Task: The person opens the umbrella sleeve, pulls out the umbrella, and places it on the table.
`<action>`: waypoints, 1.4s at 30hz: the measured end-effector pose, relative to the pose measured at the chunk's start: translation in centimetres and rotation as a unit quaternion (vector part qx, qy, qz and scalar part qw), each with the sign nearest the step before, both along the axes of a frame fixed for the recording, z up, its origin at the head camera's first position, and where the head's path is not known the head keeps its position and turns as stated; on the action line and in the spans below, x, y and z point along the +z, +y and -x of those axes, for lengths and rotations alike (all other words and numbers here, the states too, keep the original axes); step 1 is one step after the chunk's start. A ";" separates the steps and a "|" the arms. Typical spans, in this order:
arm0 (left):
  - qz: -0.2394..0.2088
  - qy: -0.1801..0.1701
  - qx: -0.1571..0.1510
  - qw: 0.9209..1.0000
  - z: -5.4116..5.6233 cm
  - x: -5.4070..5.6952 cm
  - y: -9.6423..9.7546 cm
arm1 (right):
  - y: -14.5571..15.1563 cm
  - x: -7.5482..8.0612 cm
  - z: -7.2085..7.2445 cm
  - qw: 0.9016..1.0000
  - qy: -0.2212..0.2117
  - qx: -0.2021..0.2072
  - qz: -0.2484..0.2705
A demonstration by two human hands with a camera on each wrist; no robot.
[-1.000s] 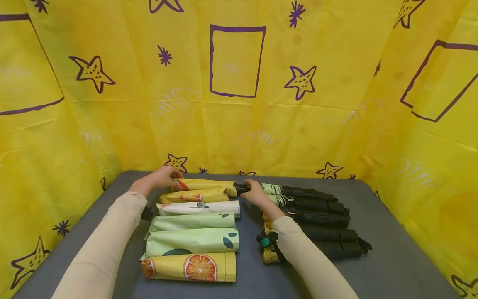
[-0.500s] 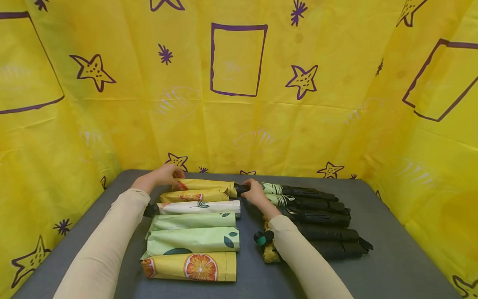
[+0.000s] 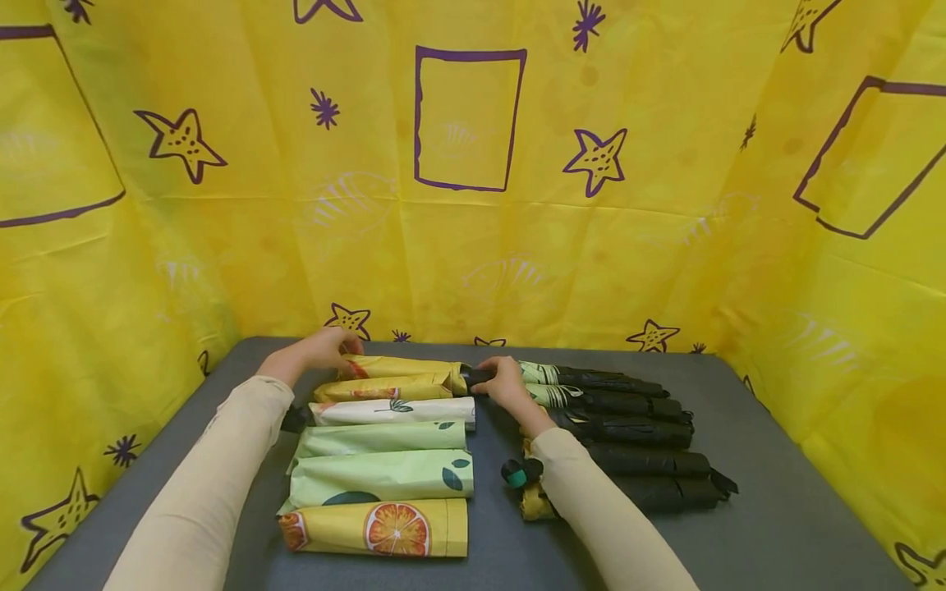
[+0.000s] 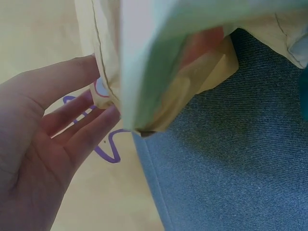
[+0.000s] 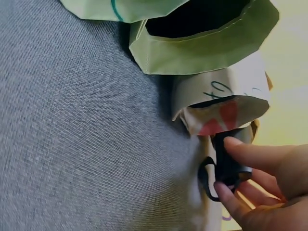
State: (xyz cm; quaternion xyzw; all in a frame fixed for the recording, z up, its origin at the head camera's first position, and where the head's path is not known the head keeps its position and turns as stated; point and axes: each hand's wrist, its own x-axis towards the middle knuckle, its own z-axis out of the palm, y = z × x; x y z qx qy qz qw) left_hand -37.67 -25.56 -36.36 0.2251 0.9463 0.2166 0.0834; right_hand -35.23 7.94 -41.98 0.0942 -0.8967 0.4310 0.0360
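Along the table's far edge lies a yellow umbrella sleeve with orange-slice print. My left hand pinches its left end between thumb and fingers, as the left wrist view shows. From the sleeve's right end sticks out a black umbrella handle with a wrist loop. My right hand holds this handle between thumb and fingers; the rest of that umbrella is hidden inside the sleeve. Just nearer lie a second yellow sleeve and a white one with a leaf print.
Two pale green sleeves and a yellow orange-print sleeve continue the left row on the grey table. Several folded umbrellas with black undersides lie in a row at right, partly behind my right forearm. Yellow printed cloth walls the table.
My right hand and the black handle have shifted very slightly left and nearer. My left hand keeps its pinch on the sleeve's end, and the other sleeves and umbrellas lie as before.
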 end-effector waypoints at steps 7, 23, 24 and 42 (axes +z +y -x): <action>-0.003 0.001 -0.005 1.000 0.2 -0.6 -0.6 | 0.5 0.6 0.0 0.999 -0.012 0.009 0.037; -0.015 0.022 -0.027 0.999 0.1 -1.5 -1.1 | 1.2 1.3 -0.3 0.986 -0.101 0.011 0.135; -0.015 0.023 -0.029 0.999 0.1 -1.6 -1.1 | 1.2 1.3 -0.3 0.983 -0.107 0.012 0.149; -0.023 0.040 -0.035 0.998 -0.2 -1.9 -1.2 | 3.5 2.1 0.5 0.938 -0.184 -0.007 0.294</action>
